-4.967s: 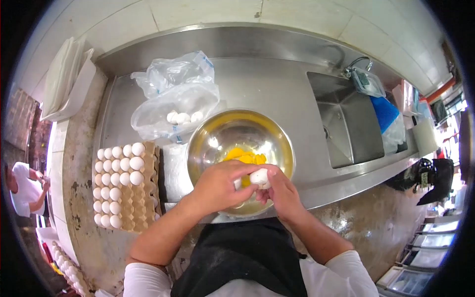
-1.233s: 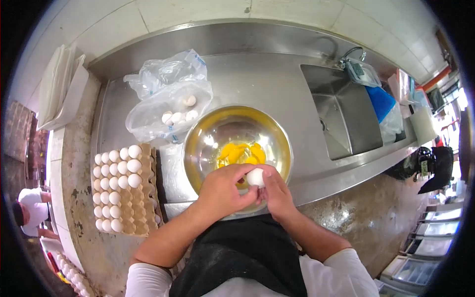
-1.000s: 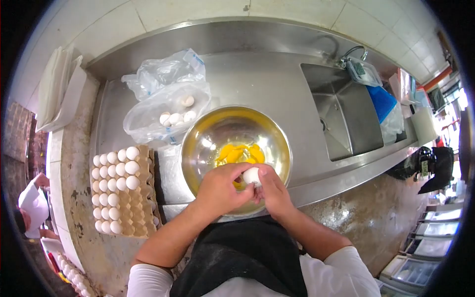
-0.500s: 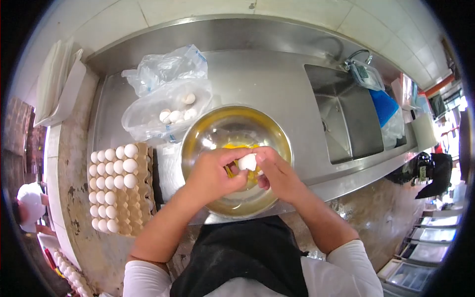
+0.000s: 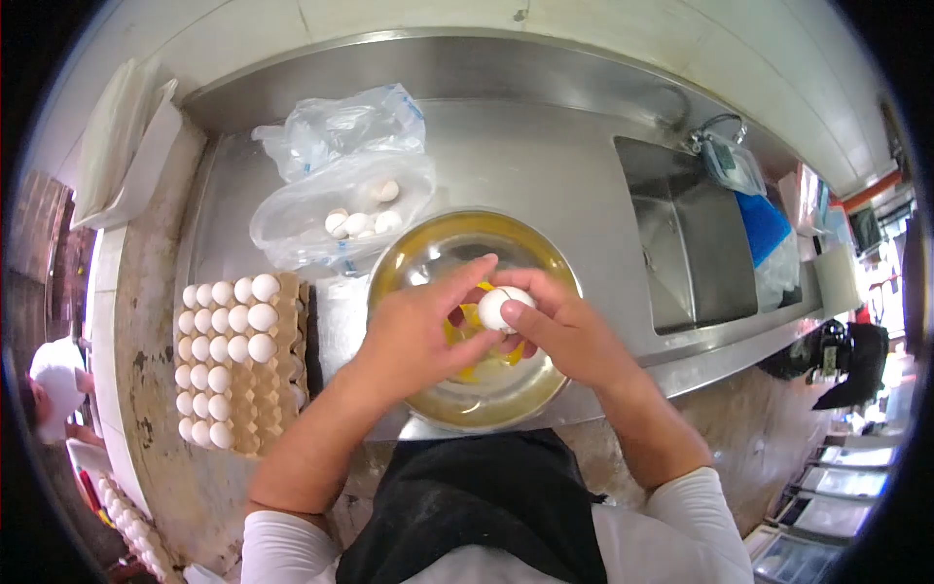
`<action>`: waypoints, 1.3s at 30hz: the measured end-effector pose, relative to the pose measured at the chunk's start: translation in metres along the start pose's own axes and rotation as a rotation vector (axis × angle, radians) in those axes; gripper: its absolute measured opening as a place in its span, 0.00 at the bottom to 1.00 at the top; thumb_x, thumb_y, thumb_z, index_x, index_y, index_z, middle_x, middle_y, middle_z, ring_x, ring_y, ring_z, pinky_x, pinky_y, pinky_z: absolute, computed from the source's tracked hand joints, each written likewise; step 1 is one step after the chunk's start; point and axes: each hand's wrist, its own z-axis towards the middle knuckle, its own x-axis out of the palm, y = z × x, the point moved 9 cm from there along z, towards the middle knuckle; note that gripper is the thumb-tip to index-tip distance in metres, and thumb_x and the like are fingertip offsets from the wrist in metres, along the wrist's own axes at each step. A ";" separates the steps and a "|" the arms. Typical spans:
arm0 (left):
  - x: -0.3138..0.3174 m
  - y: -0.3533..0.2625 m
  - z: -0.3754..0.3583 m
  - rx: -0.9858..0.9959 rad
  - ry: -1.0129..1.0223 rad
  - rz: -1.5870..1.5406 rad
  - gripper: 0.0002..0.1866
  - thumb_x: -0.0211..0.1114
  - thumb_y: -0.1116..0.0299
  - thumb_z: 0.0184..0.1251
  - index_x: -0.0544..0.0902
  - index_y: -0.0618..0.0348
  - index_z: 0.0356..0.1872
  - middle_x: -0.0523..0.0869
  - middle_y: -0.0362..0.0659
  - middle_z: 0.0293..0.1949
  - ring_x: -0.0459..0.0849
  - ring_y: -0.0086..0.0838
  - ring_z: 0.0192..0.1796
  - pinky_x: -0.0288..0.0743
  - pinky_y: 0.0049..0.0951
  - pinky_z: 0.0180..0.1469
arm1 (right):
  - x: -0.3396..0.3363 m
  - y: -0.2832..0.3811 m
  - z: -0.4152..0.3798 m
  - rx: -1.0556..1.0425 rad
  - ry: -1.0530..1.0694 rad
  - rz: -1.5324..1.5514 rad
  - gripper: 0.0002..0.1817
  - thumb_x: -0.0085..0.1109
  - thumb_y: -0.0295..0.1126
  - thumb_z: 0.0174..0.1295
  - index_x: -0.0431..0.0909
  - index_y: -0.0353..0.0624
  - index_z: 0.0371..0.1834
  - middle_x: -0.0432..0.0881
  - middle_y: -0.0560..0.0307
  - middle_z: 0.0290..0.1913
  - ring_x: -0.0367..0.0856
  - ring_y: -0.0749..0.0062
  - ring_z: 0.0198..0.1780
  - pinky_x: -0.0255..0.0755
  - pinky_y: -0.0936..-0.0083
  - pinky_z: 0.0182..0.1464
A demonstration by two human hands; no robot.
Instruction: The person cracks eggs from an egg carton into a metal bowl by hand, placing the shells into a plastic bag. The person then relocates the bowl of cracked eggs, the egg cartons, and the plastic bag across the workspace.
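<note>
A white eggshell [image 5: 505,310] with a dark line across its top is pinched between the thumb and fingers of my right hand [image 5: 564,321]. My left hand [image 5: 418,321] is at its left side, thumb and fingers spread apart and curved toward the shell. Both hands are over a large steel mixing bowl [image 5: 409,402], where yellow yolk and clear egg white [image 5: 467,373] show below the fingers. The hands hide part of the bowl's inside.
Left of the bowl, a cardboard egg tray [image 5: 255,399] holds rows of white eggs. Behind it lies a clear plastic bag [image 5: 282,229] with several shells inside. A steel sink [image 5: 691,253] is at the right. Another person [image 5: 56,389] appears at the far left.
My left hand's fingers have spread away from the shell, which both hands were gripping. The shell now sits in my right hand, turned to a rounder side. The view has shifted slightly.
</note>
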 end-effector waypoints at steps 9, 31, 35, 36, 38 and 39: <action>-0.064 0.038 -0.084 -0.179 -0.312 0.073 0.39 0.80 0.64 0.50 0.74 0.59 0.66 0.87 0.48 0.45 0.85 0.28 0.40 0.80 0.28 0.43 | 0.067 -0.012 0.086 0.147 0.100 0.025 0.24 0.61 0.44 0.67 0.73 0.41 0.61 0.81 0.62 0.42 0.77 0.84 0.33 0.70 0.82 0.31; -0.200 0.136 -0.187 -0.311 -0.092 0.893 0.23 0.69 0.74 0.47 0.82 0.56 0.49 0.83 0.44 0.49 0.79 0.40 0.56 0.70 0.41 0.59 | 0.327 -0.002 0.115 -0.489 0.244 -1.230 0.19 0.65 0.33 0.52 0.76 0.40 0.48 0.77 0.45 0.47 0.81 0.49 0.49 0.78 0.56 0.47; -0.200 0.146 -0.186 -0.276 -0.088 0.887 0.17 0.69 0.73 0.48 0.81 0.56 0.43 0.82 0.44 0.45 0.79 0.41 0.53 0.71 0.42 0.57 | 0.328 0.001 0.120 -0.504 0.197 -1.119 0.12 0.58 0.28 0.55 0.75 0.38 0.43 0.78 0.44 0.43 0.83 0.51 0.46 0.80 0.58 0.41; -0.201 0.146 -0.183 -0.246 -0.101 0.855 0.17 0.70 0.71 0.47 0.80 0.55 0.41 0.83 0.45 0.44 0.80 0.43 0.52 0.71 0.42 0.56 | 0.327 0.000 0.120 -0.461 0.196 -1.121 0.15 0.61 0.29 0.53 0.74 0.39 0.44 0.78 0.44 0.44 0.83 0.51 0.46 0.79 0.58 0.42; -0.204 0.151 -0.182 -0.249 -0.078 0.840 0.18 0.71 0.71 0.46 0.80 0.55 0.42 0.83 0.46 0.44 0.80 0.44 0.51 0.71 0.43 0.56 | 0.315 0.008 0.112 -0.464 0.137 -1.019 0.16 0.63 0.30 0.52 0.74 0.40 0.44 0.79 0.43 0.45 0.82 0.49 0.47 0.79 0.57 0.44; -0.205 0.151 -0.180 -0.274 -0.060 0.821 0.20 0.72 0.70 0.45 0.80 0.55 0.43 0.83 0.46 0.43 0.80 0.44 0.50 0.71 0.43 0.55 | 0.308 0.012 0.106 -0.471 0.102 -0.915 0.18 0.65 0.31 0.50 0.73 0.41 0.44 0.79 0.43 0.45 0.82 0.47 0.48 0.78 0.56 0.45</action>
